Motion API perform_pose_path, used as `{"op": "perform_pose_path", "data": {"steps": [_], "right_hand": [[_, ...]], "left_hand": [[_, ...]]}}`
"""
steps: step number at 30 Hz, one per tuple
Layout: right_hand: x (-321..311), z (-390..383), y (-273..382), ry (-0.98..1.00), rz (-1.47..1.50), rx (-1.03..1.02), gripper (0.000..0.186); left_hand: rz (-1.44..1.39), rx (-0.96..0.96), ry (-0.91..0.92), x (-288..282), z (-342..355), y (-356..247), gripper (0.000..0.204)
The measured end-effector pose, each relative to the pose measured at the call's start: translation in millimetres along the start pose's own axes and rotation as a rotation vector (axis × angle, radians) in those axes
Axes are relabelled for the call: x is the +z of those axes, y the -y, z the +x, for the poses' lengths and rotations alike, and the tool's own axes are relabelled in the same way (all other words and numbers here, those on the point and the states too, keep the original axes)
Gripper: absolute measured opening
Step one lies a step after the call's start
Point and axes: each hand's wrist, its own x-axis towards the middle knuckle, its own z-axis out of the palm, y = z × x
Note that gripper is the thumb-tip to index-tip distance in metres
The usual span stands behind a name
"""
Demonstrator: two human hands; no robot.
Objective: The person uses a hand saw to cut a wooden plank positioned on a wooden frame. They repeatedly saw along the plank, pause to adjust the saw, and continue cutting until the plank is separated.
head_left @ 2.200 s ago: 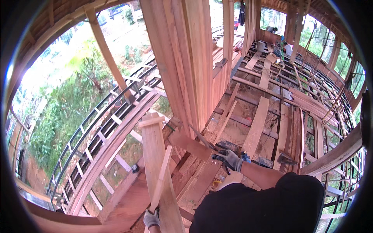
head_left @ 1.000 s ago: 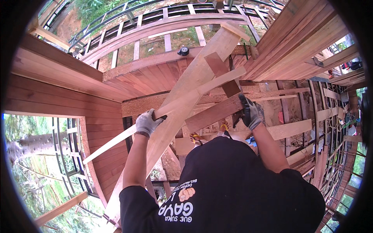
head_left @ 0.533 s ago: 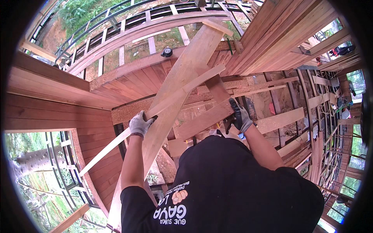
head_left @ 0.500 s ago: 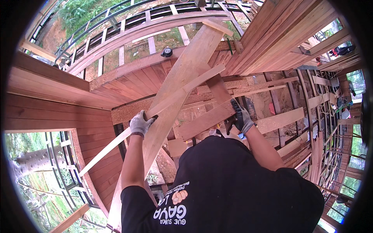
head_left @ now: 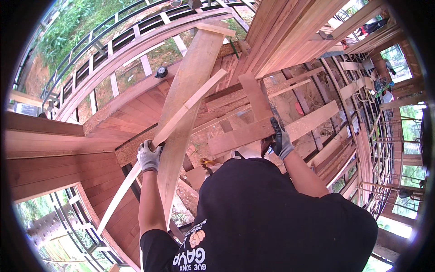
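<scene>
A long, thin, pale wooden strip (head_left: 192, 103) lies slantwise across a wide pale plank (head_left: 192, 63). My left hand (head_left: 149, 156), in a grey glove, closes on the strip, with its lower part running on toward the window opening. On the right, my right hand (head_left: 282, 139), gloved with a dark palm, is closed at the corner where two reddish boards meet in an L shape. One reddish board (head_left: 238, 136) reaches left in front of my body; the other board (head_left: 254, 96) points away. Part of the right-hand grip is hidden, and a dark brown piece shows below it.
A black tape measure (head_left: 161, 72) sits on a ledge beyond the plank. Tall boards (head_left: 290, 36) lean at the upper right. Wood-clad wall (head_left: 59, 174) with a window opening stands left. Floor beams and loose boards (head_left: 312, 120) lie to the right.
The view has swung, so the plank, strip and tape measure appear farther left. My left hand still grips the strip, and my right hand stays at the reddish boards, slightly lower in view.
</scene>
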Motion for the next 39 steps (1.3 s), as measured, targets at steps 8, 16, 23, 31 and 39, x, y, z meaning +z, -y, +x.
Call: {"op": "perform_pose_path", "data": {"steps": [8,16,23,31,39], "right_hand": [[24.2,-4.9,44.2,-0.012,0.642,0.43,0.091],[80.0,22.1,111.5,-0.289,0.995,0.696,0.035],[78.2,23.9,131.0,0.073,1.517,1.304,0.039],[86.2,16.6,119.3,0.289,1.744,1.304,0.031],[152.6,-33.5,78.0,0.37,1.044,0.486,0.028]], "left_hand": [[-0.016,0.064,0.054,-1.4,9.3,-4.5,0.065],[-0.56,-0.153,0.411,-25.0,-14.0,-116.4,0.051],[-1.84,-0.712,0.397,58.9,-35.2,-174.4,0.024],[-1.248,-0.604,0.859,35.0,10.7,-127.1,0.035],[0.18,0.073,0.071,6.0,66.2,-32.8,0.06]]}}
